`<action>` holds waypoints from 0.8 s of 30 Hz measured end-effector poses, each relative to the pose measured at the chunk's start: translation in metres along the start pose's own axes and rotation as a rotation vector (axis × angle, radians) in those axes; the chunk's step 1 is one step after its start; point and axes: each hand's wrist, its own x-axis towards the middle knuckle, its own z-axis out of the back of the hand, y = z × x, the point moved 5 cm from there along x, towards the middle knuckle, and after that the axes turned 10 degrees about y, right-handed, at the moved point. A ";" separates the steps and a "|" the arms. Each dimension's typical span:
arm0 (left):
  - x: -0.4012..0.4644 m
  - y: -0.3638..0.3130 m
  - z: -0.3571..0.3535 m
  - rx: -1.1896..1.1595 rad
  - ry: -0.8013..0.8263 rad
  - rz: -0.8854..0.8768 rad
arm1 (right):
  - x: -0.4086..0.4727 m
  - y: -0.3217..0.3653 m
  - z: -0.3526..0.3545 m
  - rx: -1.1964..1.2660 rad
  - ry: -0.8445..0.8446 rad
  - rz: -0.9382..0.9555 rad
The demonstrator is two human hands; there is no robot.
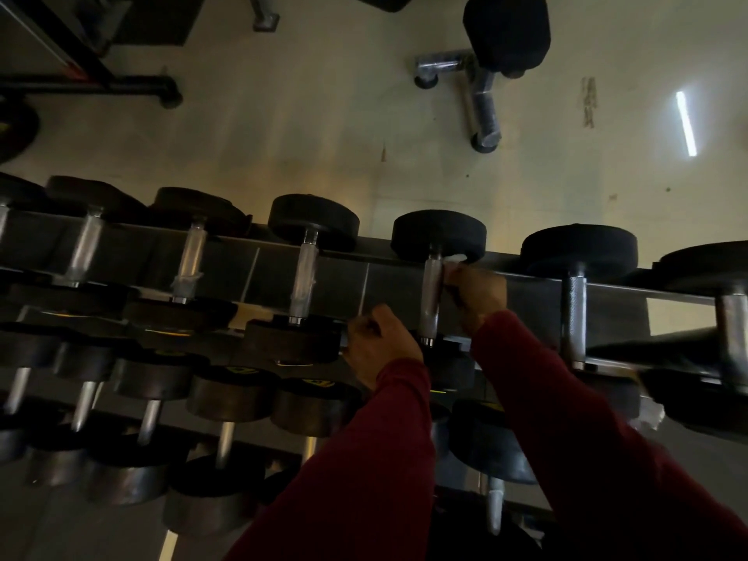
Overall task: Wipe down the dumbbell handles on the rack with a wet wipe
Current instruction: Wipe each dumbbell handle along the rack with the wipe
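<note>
A row of black dumbbells lies across the top tier of the rack (526,279), their metal handles pointing toward me. My right hand (475,295) pinches a white wet wipe (452,261) against the upper end of one dumbbell handle (430,301), just below its far black head (439,234). My left hand (380,350) sits to the left of that handle's near end, fingers curled; what it holds is not clear in the dim light. Both arms wear dark red sleeves.
More dumbbells fill the top tier left (303,277) and right (574,313), and lower tiers hold others (232,394). Beyond the rack lies pale floor with a bench (506,30), its metal frame (483,103) and a black stand (93,81).
</note>
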 end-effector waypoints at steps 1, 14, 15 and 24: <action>0.000 0.000 0.001 0.003 -0.002 0.001 | -0.007 0.003 0.001 -0.105 -0.072 0.070; -0.002 -0.003 0.000 0.048 0.025 -0.020 | -0.025 0.016 -0.011 -0.699 -0.257 0.561; -0.002 -0.004 0.000 0.054 0.029 -0.016 | -0.030 0.017 -0.014 -0.790 -0.268 0.684; -0.001 0.000 0.000 0.059 0.024 0.014 | -0.028 0.012 -0.031 -1.397 -0.061 0.891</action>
